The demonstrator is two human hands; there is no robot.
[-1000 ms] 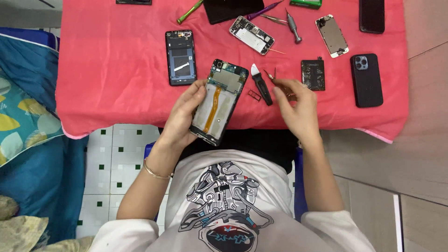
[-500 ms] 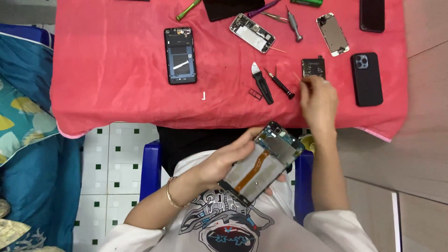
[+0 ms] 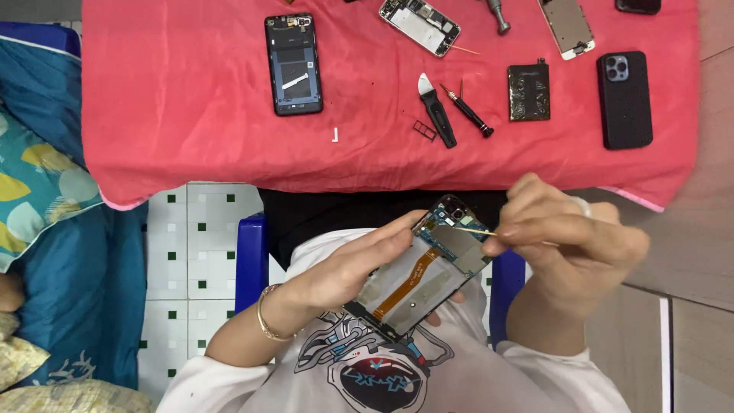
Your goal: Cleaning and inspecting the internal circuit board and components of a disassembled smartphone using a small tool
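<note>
The left hand [image 3: 348, 271] grips one opened phone [image 3: 420, 268] – the right hand [image 3: 569, 241] pinches one thin stick [image 3: 478, 231] against it. Far off on the red cloth [image 3: 191, 99] lie two tools – a pry tool [image 3: 437, 111] and a screwdriver [image 3: 468, 112].

I see a coral-red cloth [image 3: 191, 99] covering the table, with a black rectangular phone back [image 3: 625, 99] and a black-framed phone shell with a dark blue inside [image 3: 293, 64] on it. The opened phone body [image 3: 419, 278] shows an orange ribbon strip on grey metal, above a white shirt with a black, blue and red print [image 3: 375, 375]. The floor tiles [image 3: 200, 252] are white with small dark green squares, beside a blue plastic chair edge [image 3: 251, 260].

Two hands [image 3: 336, 275] [image 3: 566, 245]; one battery [image 3: 528, 92]; one screwdriver [image 3: 469, 113].
</note>
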